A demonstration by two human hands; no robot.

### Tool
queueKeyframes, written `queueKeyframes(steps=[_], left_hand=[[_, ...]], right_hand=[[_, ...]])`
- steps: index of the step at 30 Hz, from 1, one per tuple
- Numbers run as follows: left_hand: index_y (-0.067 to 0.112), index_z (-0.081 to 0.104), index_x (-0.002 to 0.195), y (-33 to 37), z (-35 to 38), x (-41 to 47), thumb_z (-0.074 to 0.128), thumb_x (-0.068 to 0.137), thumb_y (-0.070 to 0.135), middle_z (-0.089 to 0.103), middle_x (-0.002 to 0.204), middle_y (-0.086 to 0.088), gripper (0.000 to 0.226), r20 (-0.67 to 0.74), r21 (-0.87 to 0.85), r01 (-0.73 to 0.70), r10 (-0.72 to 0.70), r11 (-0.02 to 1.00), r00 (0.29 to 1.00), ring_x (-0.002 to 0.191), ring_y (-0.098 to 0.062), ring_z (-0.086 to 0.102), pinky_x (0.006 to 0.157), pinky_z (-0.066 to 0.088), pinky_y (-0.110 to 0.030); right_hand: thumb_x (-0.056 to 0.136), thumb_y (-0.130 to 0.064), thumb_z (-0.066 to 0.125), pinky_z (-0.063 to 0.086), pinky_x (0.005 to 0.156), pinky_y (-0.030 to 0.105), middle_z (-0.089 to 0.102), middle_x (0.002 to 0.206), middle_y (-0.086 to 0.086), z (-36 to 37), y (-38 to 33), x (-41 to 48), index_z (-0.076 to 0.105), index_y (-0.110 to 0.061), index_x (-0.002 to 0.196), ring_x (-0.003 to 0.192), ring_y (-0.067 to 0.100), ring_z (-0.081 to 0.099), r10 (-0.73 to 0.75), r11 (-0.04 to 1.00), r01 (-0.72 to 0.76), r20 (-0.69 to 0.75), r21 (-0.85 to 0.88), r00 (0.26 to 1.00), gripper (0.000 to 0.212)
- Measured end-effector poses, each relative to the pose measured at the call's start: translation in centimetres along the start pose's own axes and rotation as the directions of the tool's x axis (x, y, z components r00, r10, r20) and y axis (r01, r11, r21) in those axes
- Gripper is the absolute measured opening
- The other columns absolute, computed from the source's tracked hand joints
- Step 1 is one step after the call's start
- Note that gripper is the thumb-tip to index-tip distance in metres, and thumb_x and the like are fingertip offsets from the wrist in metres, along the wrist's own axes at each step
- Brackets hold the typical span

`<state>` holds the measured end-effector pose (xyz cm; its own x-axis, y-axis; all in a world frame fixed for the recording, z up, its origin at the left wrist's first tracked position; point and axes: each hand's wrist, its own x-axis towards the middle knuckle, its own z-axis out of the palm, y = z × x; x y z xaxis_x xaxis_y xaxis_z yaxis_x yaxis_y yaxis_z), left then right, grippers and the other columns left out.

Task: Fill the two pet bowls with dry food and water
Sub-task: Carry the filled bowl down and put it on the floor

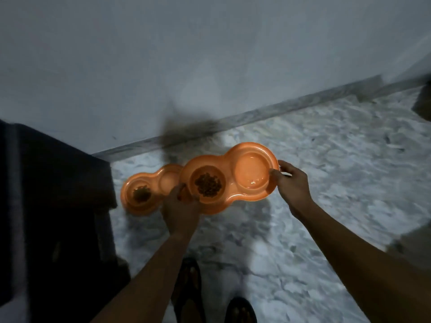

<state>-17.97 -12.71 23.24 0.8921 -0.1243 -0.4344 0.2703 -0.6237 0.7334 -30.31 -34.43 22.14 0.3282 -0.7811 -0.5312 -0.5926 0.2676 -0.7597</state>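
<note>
Item: orange plastic double pet bowl (229, 176), kibble plus water, held above marble floor (326, 183) near wall edge. Left hand (180, 207), right hand (292, 183): each grip pinching rim. Second orange double bowl (145, 193) on floor. Advice: lower level, slowly; water spills easily.

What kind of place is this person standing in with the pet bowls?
Probably indoors in a home, at the edge of a room: a marble-patterned floor meets a plain pale wall along a stone skirting strip, with dark furniture at the left.
</note>
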Motion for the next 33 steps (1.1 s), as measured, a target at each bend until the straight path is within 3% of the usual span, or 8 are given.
queueKeyframes(steps=[5,8,10,13,16,20,26,33], left_hand=[[0.017,0.073,0.111,-9.8,10.3,8.1,0.07,0.071,0.019,0.075,0.098,-0.008,0.04,-0.031,0.038,0.062,-0.061,0.997,0.998,0.095,-0.027,0.067,0.078,0.053,-0.036],[0.012,0.074,0.108,-12.2,14.0,10.9,0.071,0.074,0.012,0.074,0.097,-0.01,0.034,-0.03,0.037,0.036,-0.034,0.999,0.999,0.093,-0.027,0.066,0.076,0.049,-0.033],[0.01,0.074,0.106,-13.1,15.7,12.3,0.069,0.076,0.01,0.074,0.096,-0.011,0.03,-0.033,0.033,0.03,-0.029,0.999,0.999,0.093,-0.027,0.066,0.075,0.048,-0.031],[0.009,0.07,0.116,-13.9,17.4,13.9,0.066,0.08,0.009,0.072,0.106,-0.014,0.036,-0.042,0.03,0.026,-0.025,0.999,0.999,0.102,-0.031,0.064,0.085,0.052,-0.039],[0.008,0.071,0.103,-14.2,18.2,14.8,0.062,0.082,0.006,0.07,0.096,-0.015,0.022,-0.045,0.083,-0.044,0.048,0.996,0.998,0.093,-0.033,0.064,0.072,0.044,-0.032],[0.005,0.068,0.106,-13.5,18.8,15.1,0.059,0.083,0.001,0.069,0.098,-0.019,0.025,-0.039,0.157,-0.166,0.174,0.973,0.984,0.094,-0.034,0.063,0.075,0.041,-0.031],[0.001,0.068,0.112,-12.4,18.9,15.1,0.061,0.085,0.0,0.07,0.102,-0.023,0.028,-0.003,0.125,-0.117,0.118,0.985,0.993,0.099,-0.037,0.063,0.075,0.036,-0.025],[0.007,0.064,0.124,-9.3,15.2,12.2,0.067,0.085,0.013,0.066,0.119,-0.019,0.039,0.054,0.188,-0.121,0.113,0.975,0.992,0.112,-0.036,0.06,0.088,0.046,-0.037]], right_hand=[[0.094,-0.021,0.069,0.052,0.077,0.025,0.066,0.122,0.001,5.5,10.0,10.8,0.061,-0.014,0.14,0.099,0.015,0.068,0.001,0.998,0.0,0.018,-0.066,1.0,0.047],[0.085,-0.032,0.069,0.058,0.095,0.044,0.072,0.115,0.0,7.4,12.6,14.8,0.068,-0.018,0.131,0.106,0.022,0.07,-0.02,0.997,0.017,-0.03,-0.073,0.999,0.048],[0.084,-0.033,0.069,0.056,0.099,0.049,0.073,0.111,-0.001,8.3,13.7,16.7,0.072,-0.019,0.123,0.106,0.023,0.07,-0.015,0.998,0.011,-0.06,-0.062,0.998,0.042],[0.091,-0.027,0.069,0.054,0.102,0.048,0.072,0.113,0.0,9.5,14.6,18.4,0.071,-0.017,0.123,0.108,0.024,0.069,-0.005,0.999,0.0,-0.096,-0.049,0.995,0.034],[0.093,-0.027,0.069,0.054,0.102,0.048,0.072,0.112,-0.001,10.2,15.2,19.1,0.072,-0.019,0.121,0.11,0.024,0.068,0.012,1.0,-0.015,-0.114,-0.023,0.993,0.03],[0.084,-0.039,0.067,0.054,0.103,0.048,0.075,0.117,0.002,10.7,15.8,19.8,0.073,-0.017,0.123,0.111,0.024,0.069,0.03,0.999,-0.031,-0.148,-0.009,0.989,0.045],[0.098,-0.024,0.066,0.052,0.105,0.044,0.07,0.116,0.0,11.0,15.0,20.1,0.069,-0.014,0.129,0.11,0.02,0.066,0.024,1.0,-0.024,-0.146,0.002,0.989,0.033],[0.097,-0.034,0.067,0.037,0.115,0.036,0.048,0.157,0.006,10.0,11.7,14.3,0.048,-0.017,0.152,0.144,0.025,0.045,-0.046,0.98,0.042,-0.021,-0.193,0.999,0.061]])
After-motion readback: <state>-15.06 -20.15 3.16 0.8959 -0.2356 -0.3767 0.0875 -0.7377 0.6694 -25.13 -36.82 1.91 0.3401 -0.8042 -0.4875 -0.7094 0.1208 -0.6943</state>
